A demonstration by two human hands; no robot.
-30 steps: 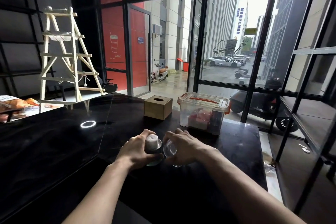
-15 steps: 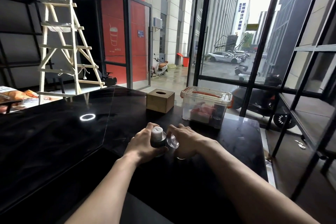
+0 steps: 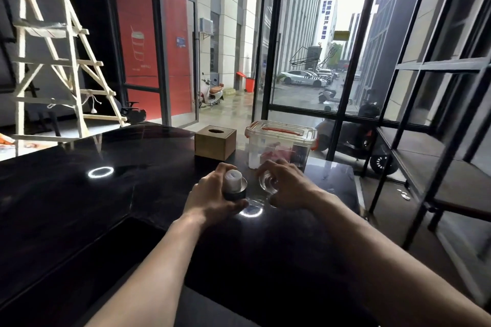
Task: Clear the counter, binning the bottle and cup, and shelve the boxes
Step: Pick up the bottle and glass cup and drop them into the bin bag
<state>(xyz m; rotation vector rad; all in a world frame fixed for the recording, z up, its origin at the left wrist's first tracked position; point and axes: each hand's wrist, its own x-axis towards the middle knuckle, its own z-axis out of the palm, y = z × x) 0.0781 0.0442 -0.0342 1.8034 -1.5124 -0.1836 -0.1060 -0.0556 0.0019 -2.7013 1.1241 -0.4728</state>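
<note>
Just in front of the clear lidded storage box (image 3: pixel 281 141), the left hand (image 3: pixel 212 194) is clenching the dark white-capped bottle (image 3: pixel 234 185) and the right hand (image 3: pixel 288 184) is grasping the clear cup (image 3: pixel 267 184), both now lifting off the black counter (image 3: pixel 79 207), so binning looks next.

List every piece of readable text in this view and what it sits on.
"Sandwich", seen mirrored from inside: decal on the window glass, under a sandwich and fork drawing.
Blue vertical sign on a building outside: Chinese characters, too blurred to read.
Red wall panel with the cup drawing: small text below it, unreadable.
Small blue plaque by the door: unreadable.
Bottle in the left hand and cup in the right hand: no legible label.
</note>
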